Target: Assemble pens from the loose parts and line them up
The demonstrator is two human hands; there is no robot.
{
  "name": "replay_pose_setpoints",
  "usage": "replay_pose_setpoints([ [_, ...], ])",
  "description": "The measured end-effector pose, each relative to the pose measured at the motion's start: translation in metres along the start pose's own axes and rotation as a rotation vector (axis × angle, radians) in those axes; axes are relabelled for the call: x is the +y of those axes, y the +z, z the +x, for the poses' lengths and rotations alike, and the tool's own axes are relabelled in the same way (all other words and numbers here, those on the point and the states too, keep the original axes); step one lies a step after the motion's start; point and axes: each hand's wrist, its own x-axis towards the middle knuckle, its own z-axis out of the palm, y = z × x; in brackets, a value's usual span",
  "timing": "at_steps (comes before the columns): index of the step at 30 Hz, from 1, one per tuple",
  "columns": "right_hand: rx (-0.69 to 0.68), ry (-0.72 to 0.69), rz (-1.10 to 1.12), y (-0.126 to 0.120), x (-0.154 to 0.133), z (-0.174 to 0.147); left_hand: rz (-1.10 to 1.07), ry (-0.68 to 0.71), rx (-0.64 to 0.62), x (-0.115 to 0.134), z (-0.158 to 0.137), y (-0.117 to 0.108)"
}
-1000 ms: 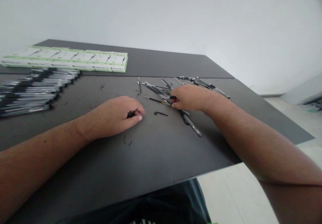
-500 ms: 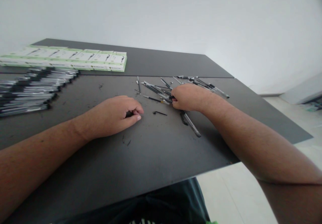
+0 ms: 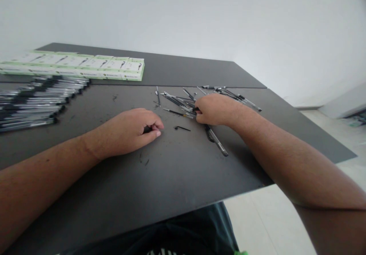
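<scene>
My left hand (image 3: 134, 131) rests on the dark table with its fingers curled round a small black piece (image 3: 147, 129), mostly hidden in the grip. To the right, my right hand (image 3: 213, 109) is closed at the near side of a loose pile of pen parts (image 3: 175, 100). A black tip (image 3: 196, 109) shows between its thumb and fingers; the rest of that piece is covered. A clear pen barrel (image 3: 219, 142) extends from beneath this hand toward me, a black cap (image 3: 211, 136) beside it. Between the hands lie a thin black bent piece (image 3: 183, 128) and a refill (image 3: 177, 113).
Many capped pens (image 3: 40, 102) lie in a row at left. Behind them stands a line of green and white boxes (image 3: 85, 67). More pens (image 3: 237, 96) lie beyond my right hand. Dark marks dot the table (image 3: 171, 186), whose near edge faces my lap.
Almost nothing differs. Both hands keep their places and their grips, and the view has shifted very slightly.
</scene>
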Motion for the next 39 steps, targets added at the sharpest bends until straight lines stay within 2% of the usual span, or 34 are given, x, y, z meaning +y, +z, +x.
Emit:
replay_pose_setpoints([
  [5,0.055,0.004,0.000,-0.004,0.002,-0.002,-0.017,-0.011,0.022,0.001,-0.001,0.000],
  [8,0.117,-0.009,0.025,-0.007,0.001,-0.004,-0.076,-0.105,0.083,0.003,-0.002,0.001],
  [12,0.188,-0.101,0.070,-0.010,-0.005,-0.008,-0.194,-0.214,0.196,0.007,-0.003,0.001],
  [16,0.231,-0.230,0.124,-0.009,-0.017,-0.014,-0.297,-0.194,0.264,0.010,-0.003,0.002],
  [21,0.266,-0.347,0.151,-0.009,-0.031,-0.022,-0.295,-0.167,0.244,0.018,-0.005,0.000],
  [30,0.235,-0.358,0.132,-0.014,-0.039,-0.027,-0.096,-0.072,0.215,0.025,-0.005,-0.004],
  [35,0.230,-0.360,0.155,-0.013,-0.041,-0.028,-0.089,-0.098,0.202,0.025,-0.006,-0.004],
  [39,0.260,-0.362,0.230,-0.012,-0.032,-0.026,-0.095,-0.152,0.241,0.022,-0.008,-0.006],
])
